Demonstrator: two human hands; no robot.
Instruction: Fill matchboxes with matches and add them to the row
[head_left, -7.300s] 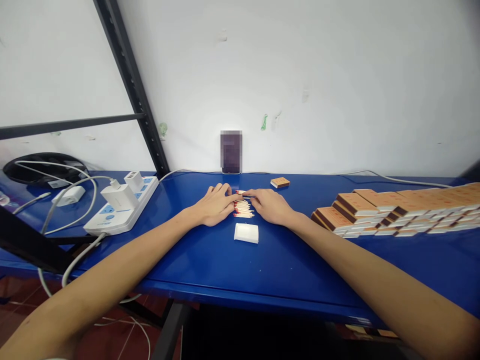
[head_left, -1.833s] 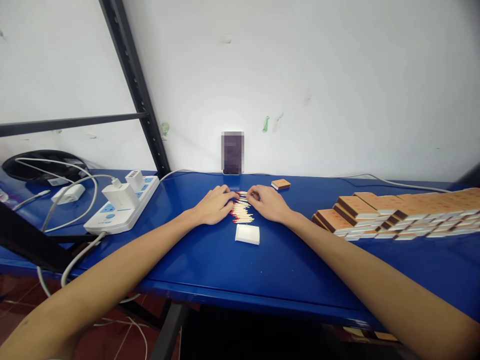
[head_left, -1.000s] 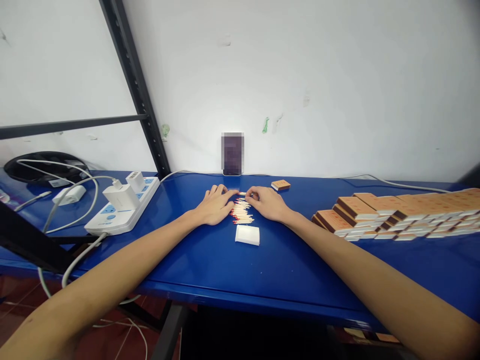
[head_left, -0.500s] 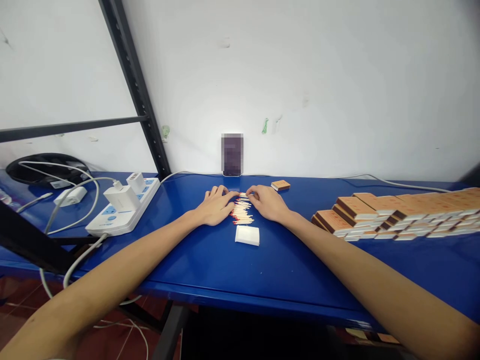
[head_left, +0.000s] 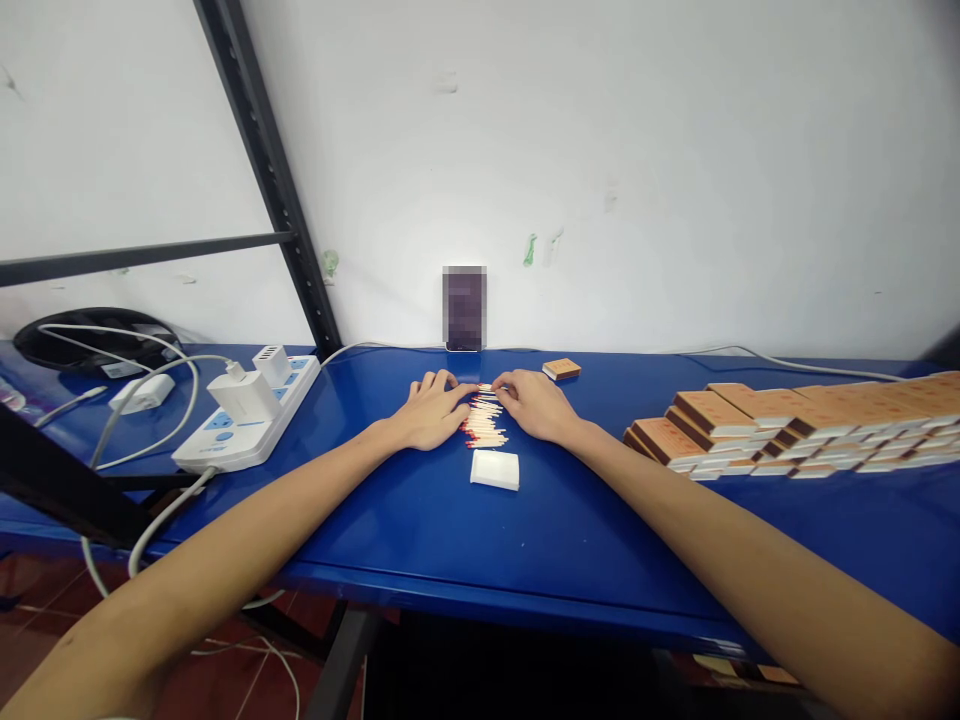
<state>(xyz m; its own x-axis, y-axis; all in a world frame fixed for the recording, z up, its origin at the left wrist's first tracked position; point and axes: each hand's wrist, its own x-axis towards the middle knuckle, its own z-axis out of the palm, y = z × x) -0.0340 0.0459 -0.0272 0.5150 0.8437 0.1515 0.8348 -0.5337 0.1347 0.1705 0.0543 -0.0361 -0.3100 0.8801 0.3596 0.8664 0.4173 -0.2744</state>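
Red-tipped matches lie in a loose row on the blue tabletop, their heads toward the left. My left hand rests on the left side of the row, fingers spread, with the index fingertip and thumb at the match heads. On the opposite side is my right hand, its bent thumb and forefinger apart and touching the far matches at their plain ends. Closer to me sits a small white matchbox tray; its inside cannot be made out. A brown matchbox cover lies beyond my right hand.
Stacked matchboxes fill the right side of the table. A white power strip with chargers and cables lies at left, beside a dark metal shelf post. A blurred-out device leans on the wall.
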